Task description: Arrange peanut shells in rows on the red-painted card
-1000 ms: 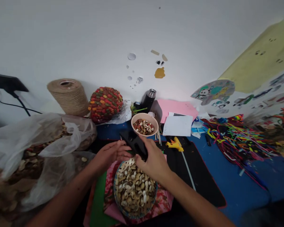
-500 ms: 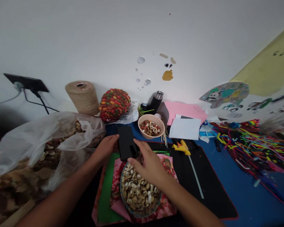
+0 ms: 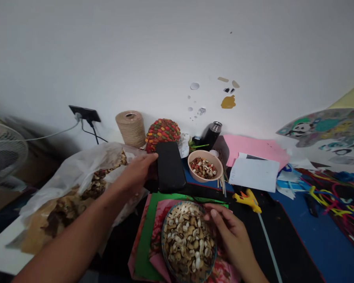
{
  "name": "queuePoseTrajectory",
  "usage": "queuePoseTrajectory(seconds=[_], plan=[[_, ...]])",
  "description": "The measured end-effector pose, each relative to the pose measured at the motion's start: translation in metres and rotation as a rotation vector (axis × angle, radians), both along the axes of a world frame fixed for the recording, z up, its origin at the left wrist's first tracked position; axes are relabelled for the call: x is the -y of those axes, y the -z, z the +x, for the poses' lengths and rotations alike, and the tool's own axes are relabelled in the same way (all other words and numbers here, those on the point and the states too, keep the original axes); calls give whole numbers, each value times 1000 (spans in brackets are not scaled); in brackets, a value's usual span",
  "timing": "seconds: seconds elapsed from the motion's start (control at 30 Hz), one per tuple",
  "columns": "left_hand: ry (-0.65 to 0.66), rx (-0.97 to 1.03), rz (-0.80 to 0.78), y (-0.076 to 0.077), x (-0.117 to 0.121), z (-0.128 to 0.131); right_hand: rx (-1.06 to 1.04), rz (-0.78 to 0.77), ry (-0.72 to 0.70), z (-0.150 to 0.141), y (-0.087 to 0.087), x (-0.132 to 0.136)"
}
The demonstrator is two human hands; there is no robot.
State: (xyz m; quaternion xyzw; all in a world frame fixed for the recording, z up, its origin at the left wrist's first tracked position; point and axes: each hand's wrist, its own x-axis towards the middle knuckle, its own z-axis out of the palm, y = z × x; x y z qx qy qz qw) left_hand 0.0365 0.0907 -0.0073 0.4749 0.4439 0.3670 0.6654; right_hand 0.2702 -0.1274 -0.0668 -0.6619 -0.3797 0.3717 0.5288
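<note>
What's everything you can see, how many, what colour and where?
phone: one, black, beside left hand
basket: one, pale, near front
shell-like bits: many, cream-brown, in basket
layered sheets: several, green and pink, under basket
bowl: one, peach, behind basket
flask: one, black, behind bowl
bumpy ball: one, multicoloured, left of flask
twine spool: one, tan, left of ball
glue gun: one, yellow, right
mat: one, black, under gun
papers: some, pink and white, back right
fuzzy wires: many, multicoloured, far right
plastic bag: at least one, cloudy, left
fan: one, white, far left
stickers: several, mixed, wall
table: one, blue, right
left hand: one, bare, fingers at phone
right hand: one, bare, at basket's right
</note>
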Motion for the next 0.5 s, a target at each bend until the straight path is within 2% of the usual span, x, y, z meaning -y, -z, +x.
queuePoseTrajectory(seconds=[0.07, 0.13, 0.17, 0.23, 0.37, 0.5], plan=[[-144, 49, 102, -26, -24, -13, -90, -41, 43, 2, 3, 4], [-260, 58, 172, -49, -58, -27, -160, -81, 57, 2, 5, 7], [-389, 44, 220, -60, -77, -33, -182, -91, 60, 1, 6, 9], [-497, 29, 258, -76, -113, -44, -211, -92, 63, -2, 10, 11], [-629, 4, 286, -91, -166, -56, -272, -90, 59, -7, 20, 15], [-648, -4, 275, -89, -200, -56, -319, -89, 66, -7, 28, 20]])
